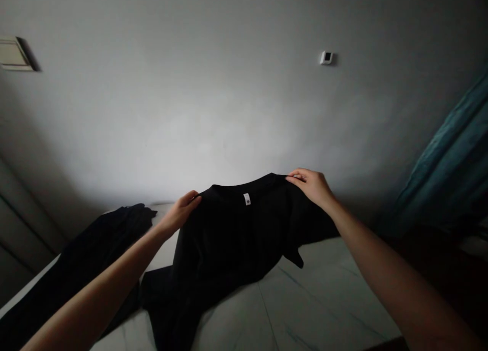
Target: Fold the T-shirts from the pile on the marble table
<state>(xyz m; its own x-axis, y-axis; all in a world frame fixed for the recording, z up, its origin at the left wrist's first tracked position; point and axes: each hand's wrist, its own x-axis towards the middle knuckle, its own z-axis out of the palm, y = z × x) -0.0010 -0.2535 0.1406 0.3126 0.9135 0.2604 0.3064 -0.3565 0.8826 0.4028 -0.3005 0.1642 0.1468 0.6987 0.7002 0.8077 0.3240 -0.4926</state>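
Observation:
A black T-shirt (236, 234) hangs stretched between my two hands, its neckline at the top and a small white label (247, 199) showing inside the collar. My left hand (183, 208) pinches the shirt at one shoulder. At the other shoulder, slightly higher, my right hand (310, 183) grips the cloth between thumb and fingers. The lower part of the shirt droops over a pale bed sheet (305, 295), its folds too dark to make out.
Other dark clothing (102, 239) lies on the bed at the left. Behind the bed stands a grey wall (198, 96) with a small white device (327, 58) and a framed panel (15, 54). A teal curtain (446, 147) hangs at the right.

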